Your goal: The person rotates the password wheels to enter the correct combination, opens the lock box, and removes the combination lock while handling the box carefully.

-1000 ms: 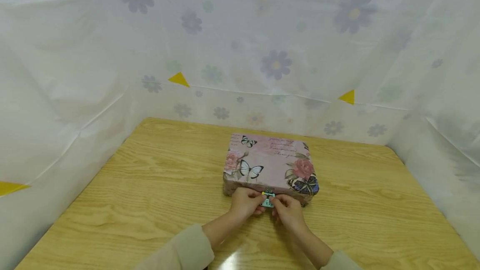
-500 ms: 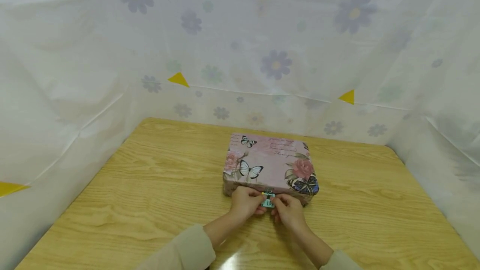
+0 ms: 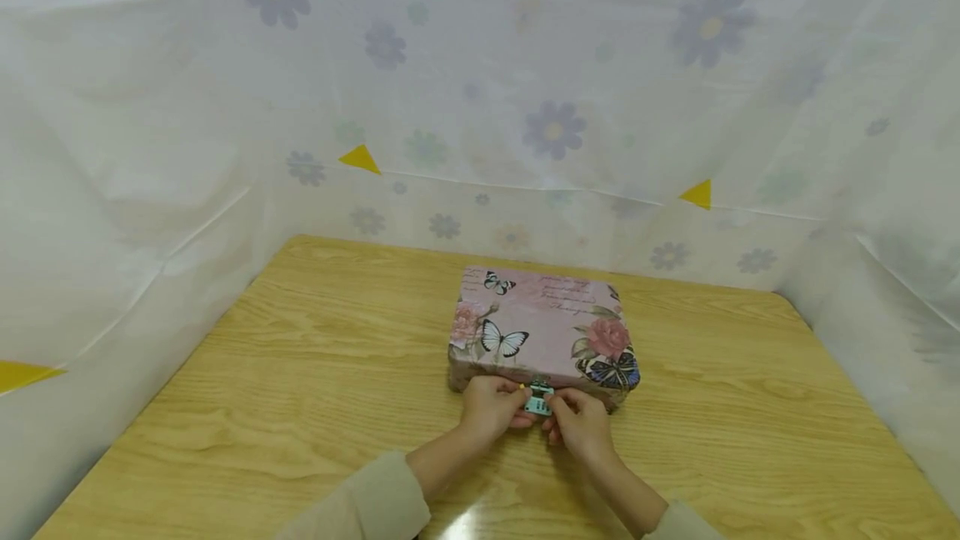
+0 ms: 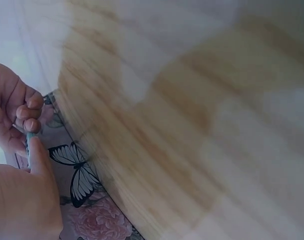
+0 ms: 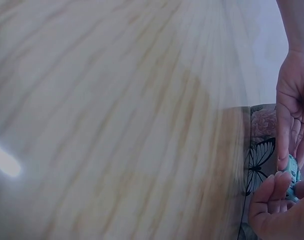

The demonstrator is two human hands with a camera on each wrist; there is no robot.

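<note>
A small teal combination padlock (image 3: 537, 403) hangs at the metal clasp (image 3: 538, 380) on the near side of a pink box (image 3: 543, 315) printed with butterflies and roses. My left hand (image 3: 489, 408) pinches the lock's left end between thumb and fingers. From the other side, my right hand (image 3: 583, 423) has its thumb and fingertips on the right end, by the row of dials. In the right wrist view the padlock (image 5: 292, 172) shows between both hands' fingertips. The left wrist view catches only a sliver of it, since the fingers cover the rest.
The box lid is down. Beneath it is a wood-grain table (image 3: 315, 373), which reaches back to a white flower-printed curtain (image 3: 465, 90) hung on the back and sides. Yellow triangle flags (image 3: 362, 159) show on the curtain.
The head view shifts very slightly. Both hands stay at the padlock with hardly any movement, and the box keeps its place.
</note>
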